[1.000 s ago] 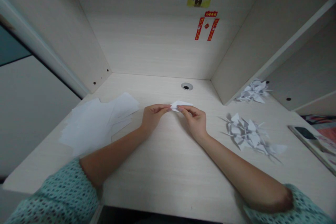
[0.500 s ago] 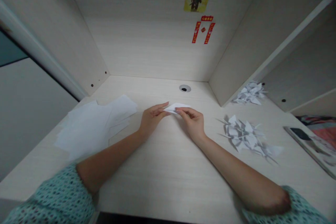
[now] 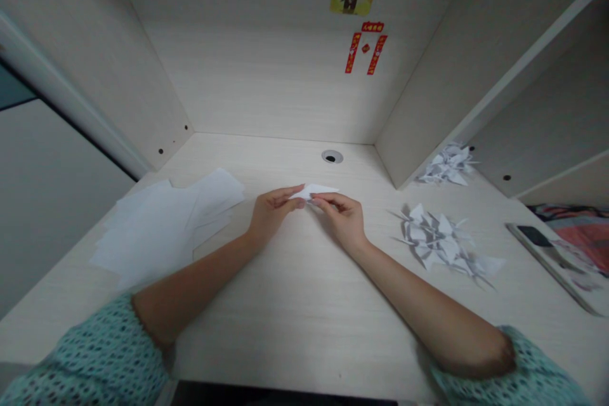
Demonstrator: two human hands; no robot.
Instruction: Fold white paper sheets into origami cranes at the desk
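Observation:
A small piece of folded white paper (image 3: 311, 189) is held between my two hands, just above the middle of the desk. My left hand (image 3: 273, 210) pinches its left end between thumb and fingers. On the other side, my right hand (image 3: 343, 212) grips the near edge with thumb and forefinger. The fingertips of both hands are close together, and they cover part of the folds. To the left lies a spread stack of white paper sheets (image 3: 157, 222). A pile of folded paper cranes (image 3: 435, 235) rests to the right of my right hand.
A second pile of folded paper (image 3: 450, 163) sits beyond the upright divider (image 3: 438, 76). Near the right edge lies a phone (image 3: 554, 266), beside a reddish cloth (image 3: 580, 238). A round cable hole (image 3: 332, 157) is set at the back of the desk (image 3: 295, 317).
My right fingertips have moved slightly left along the folded paper, closer to my left thumb. The whole view has shifted a little; the piles and sheets stay put.

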